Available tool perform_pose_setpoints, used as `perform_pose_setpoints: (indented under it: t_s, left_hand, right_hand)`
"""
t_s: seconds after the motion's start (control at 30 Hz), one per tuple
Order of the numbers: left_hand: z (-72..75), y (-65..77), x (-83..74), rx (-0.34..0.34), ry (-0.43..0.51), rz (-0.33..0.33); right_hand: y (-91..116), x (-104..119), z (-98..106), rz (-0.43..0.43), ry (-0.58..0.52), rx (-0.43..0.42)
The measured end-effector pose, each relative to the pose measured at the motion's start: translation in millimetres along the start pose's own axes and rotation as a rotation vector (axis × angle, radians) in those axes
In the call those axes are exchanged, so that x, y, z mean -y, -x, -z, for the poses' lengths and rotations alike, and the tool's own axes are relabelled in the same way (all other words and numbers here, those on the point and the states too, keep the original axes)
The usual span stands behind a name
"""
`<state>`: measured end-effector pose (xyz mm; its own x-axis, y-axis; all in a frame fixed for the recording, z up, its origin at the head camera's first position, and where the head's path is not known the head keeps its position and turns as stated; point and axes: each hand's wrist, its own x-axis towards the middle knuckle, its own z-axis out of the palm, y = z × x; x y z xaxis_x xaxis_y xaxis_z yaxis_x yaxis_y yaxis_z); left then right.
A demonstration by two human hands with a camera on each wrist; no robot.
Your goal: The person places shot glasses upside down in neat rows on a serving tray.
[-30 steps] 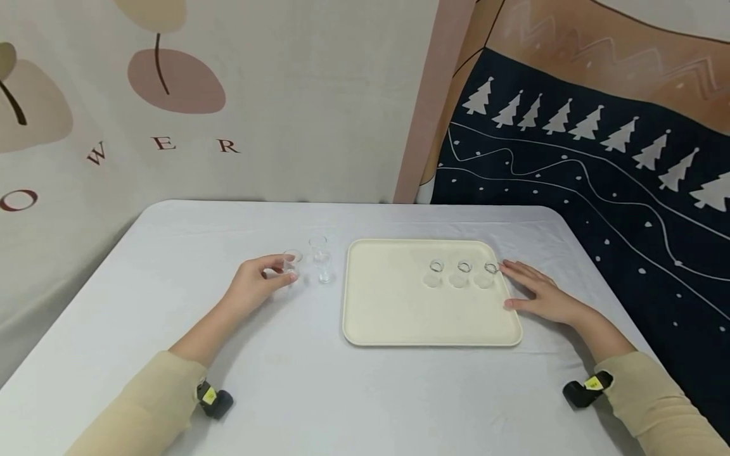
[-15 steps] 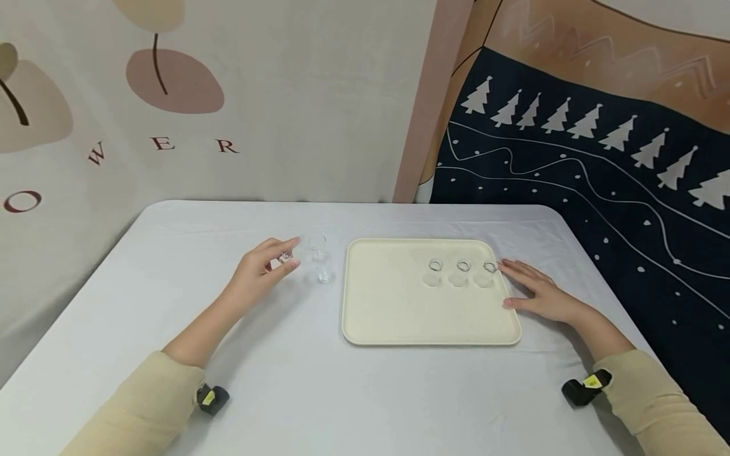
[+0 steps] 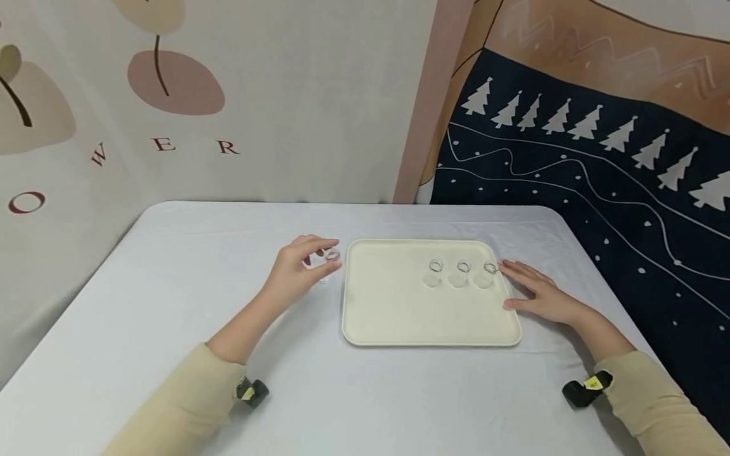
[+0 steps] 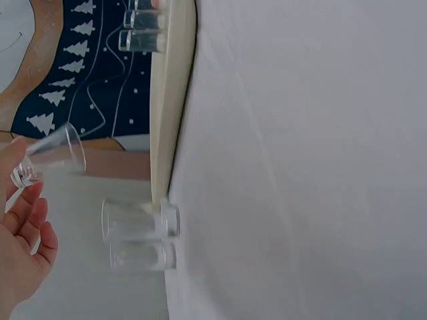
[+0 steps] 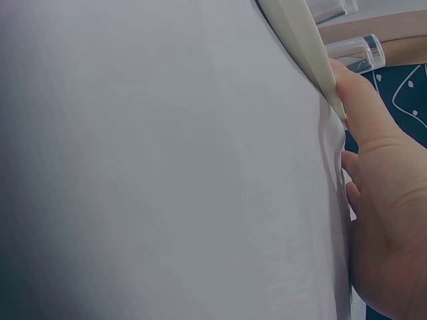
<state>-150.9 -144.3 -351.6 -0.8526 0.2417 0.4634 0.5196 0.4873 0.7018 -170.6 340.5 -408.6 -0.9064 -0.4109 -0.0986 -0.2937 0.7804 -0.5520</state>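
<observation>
My left hand point(image 3: 292, 271) pinches a small clear shot glass point(image 3: 332, 254) by its thick base, just left of the tray. In the left wrist view that glass point(image 4: 57, 152) is tilted, its wide mouth turned toward the table side. Two more shot glasses point(image 4: 139, 221) stand mouth up on the table there; the hand mostly hides them in the head view. Three upside-down shot glasses point(image 3: 459, 273) form a row on the right part of the cream tray point(image 3: 393, 316). My right hand point(image 3: 538, 294) rests at the tray's right edge with fingers extended, its thumb touching the rim.
A white cloth point(image 3: 399, 399) covers the table. Behind it hang a beige printed curtain point(image 3: 308, 114) and a dark cloth with white trees point(image 3: 570, 164). Each wrist wears a small black camera point(image 3: 586, 390).
My left hand lifted the shot glass off the table, turned it mouth down, and carried it right toward the tray's left edge. The right hand stayed in place.
</observation>
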Motion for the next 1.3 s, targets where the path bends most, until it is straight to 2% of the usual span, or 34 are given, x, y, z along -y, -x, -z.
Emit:
perform_pose_setpoints:
  t_s: [0.17,0.4,0.7,1.0,1.3]
  left_hand:
    - [-22.2,-6.5,-9.7,-0.012,0.068,0.025]
    - [-56.9,-20.4,-17.4,-0.005,0.15,-0.005]
    - [-97.3,-35.3,-19.2,0.014,0.164,0.07]
    - [-120.0,-42.7,-17.7,0.056,0.158,0.131]
    - [-129.8,-42.3,-17.6,0.119,0.15,0.197]
  right_hand:
    - [0.4,0.3,-1.1,0.005,0.003,-0.01]
    - [0.0,-0.8,-1.9,0.014,0.0,-0.012]
    - [0.8,1.3,-0.2,-0.003,0.001,0.001]
    - [0.8,1.7,0.0,-0.006,0.007,-0.001]
    - [0.7,0.8,-0.3,-0.007,0.011,-0.003]
